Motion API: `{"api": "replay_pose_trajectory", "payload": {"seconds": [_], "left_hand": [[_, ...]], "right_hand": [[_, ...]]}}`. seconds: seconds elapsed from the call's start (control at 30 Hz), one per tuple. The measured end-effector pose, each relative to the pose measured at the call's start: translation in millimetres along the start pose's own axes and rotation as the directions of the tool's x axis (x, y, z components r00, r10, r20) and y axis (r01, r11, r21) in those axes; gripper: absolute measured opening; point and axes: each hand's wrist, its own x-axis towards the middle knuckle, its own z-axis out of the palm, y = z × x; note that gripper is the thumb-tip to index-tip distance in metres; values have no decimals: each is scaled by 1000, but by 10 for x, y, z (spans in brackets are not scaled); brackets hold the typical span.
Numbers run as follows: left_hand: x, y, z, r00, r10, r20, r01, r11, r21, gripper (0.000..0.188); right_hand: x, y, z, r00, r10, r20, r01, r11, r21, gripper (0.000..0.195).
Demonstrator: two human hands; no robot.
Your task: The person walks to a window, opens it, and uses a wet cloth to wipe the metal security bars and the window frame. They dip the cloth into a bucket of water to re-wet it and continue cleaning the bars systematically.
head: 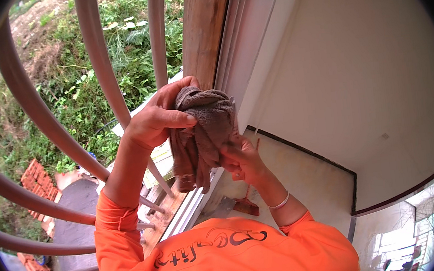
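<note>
A damp-looking grey-brown cloth (215, 116) is bunched up in front of me, its loose folds hanging down. My left hand (159, 117) grips its upper left side, thumb across the front and fingers behind. My right hand (245, 156) closes around the lower right of the cloth; most of its fingers are hidden. A small orange piece (238, 175) shows just below the right hand, and I cannot tell what it belongs to. Right behind the cloth stands a brown wooden post of the window frame (206, 29).
Curved metal window bars (97, 56) fill the left side, with a green slope (133, 57) and stacked red bricks (39, 180) outside. A pale window track (187, 210) runs below my hands. Indoors, a red broom (246, 207) rests on the floor by a white wall (352, 61).
</note>
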Motion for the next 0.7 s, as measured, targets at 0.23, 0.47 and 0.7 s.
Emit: {"api": "replay_pose_trajectory", "payload": {"seconds": [0.23,0.47,0.7], "left_hand": [[13,-1,37,981,-191,28,184,969,166,46],[126,-162,42,987,-135,-86,148,975,163,30],[489,184,120,915,134,-381,-24,960,280,45]], "right_hand": [[20,-463,54,839,-459,-294,462,885,-63,12],[41,-655,192,865,-469,-179,358,826,-435,23],[-160,-94,-49,897,-431,-97,306,764,-568,36]]}}
